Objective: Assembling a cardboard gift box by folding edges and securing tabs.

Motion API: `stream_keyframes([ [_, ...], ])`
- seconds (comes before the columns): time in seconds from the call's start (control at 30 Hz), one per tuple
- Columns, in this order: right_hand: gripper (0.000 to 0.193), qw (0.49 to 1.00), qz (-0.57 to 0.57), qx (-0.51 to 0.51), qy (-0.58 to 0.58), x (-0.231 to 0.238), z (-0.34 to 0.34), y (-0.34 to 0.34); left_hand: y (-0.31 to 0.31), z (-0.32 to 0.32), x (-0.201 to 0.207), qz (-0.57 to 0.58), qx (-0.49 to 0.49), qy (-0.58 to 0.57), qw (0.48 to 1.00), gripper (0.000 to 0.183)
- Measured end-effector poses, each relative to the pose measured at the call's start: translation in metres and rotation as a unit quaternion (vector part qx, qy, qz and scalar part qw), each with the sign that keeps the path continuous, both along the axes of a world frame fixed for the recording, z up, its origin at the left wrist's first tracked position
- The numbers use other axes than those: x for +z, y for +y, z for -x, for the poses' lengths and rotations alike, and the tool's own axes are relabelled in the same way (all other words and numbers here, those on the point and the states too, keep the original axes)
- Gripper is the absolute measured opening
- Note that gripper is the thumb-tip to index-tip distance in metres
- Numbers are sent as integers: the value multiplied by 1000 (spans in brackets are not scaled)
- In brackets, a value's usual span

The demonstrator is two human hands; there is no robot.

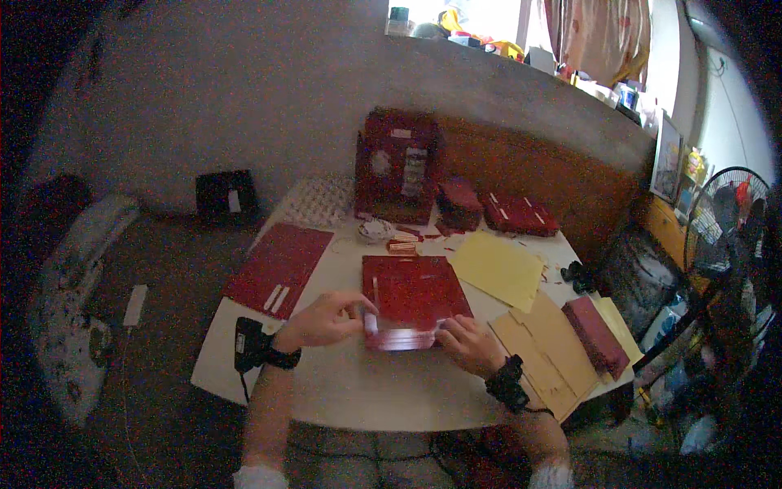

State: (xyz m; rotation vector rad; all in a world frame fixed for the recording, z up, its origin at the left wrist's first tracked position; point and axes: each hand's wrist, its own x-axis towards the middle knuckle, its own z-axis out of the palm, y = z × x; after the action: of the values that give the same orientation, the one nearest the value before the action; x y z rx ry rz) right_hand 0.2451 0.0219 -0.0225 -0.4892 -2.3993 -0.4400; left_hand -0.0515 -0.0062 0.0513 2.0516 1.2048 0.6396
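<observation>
A dark red flat box (414, 289) lies on the white table in front of me, its near side toward my body. Along that near side runs a shiny pale strip (403, 339), blurred, perhaps clear tape. At the box's near left corner, my left hand (330, 319) has its thumb and forefinger pinched on the strip's left end. My right hand (470, 342) is closed at the near right corner, where the strip's other end meets its fingers. Both wrists wear black bands. Exactly what lies between the fingers is partly hidden.
Left of the box lies a red board (281, 265) with two white strips. Yellow sheets (498, 269) and brown cardboard (542, 350) lie to the right, beside a maroon block (597, 336). Red boxes (397, 163) stand at the back. A black device (248, 342) sits by my left wrist.
</observation>
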Motion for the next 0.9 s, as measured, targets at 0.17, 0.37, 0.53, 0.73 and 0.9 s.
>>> stream_keyframes([
  [0.17, 20, 999, 2, 32, -37, -6, 15, -4, -2, -12, -19, -118, -56, 25, 991, 17],
  [0.37, 15, 997, 33, 33, -59, -6, 17, -9, -8, -51, -38, -335, -152, 110, 923, 25],
  [0.53, 13, 998, -35, 34, -41, -6, 20, -12, -10, -53, -43, -314, -95, 87, 941, 31],
  [0.73, 15, 999, 29, 14, 11, -5, 22, -17, -16, -50, -39, -307, -81, 79, 945, 33],
  [0.9, 13, 997, -61, 47, 21, 9, 22, -18, -20, -51, -36, -282, -78, 49, 955, 34],
])
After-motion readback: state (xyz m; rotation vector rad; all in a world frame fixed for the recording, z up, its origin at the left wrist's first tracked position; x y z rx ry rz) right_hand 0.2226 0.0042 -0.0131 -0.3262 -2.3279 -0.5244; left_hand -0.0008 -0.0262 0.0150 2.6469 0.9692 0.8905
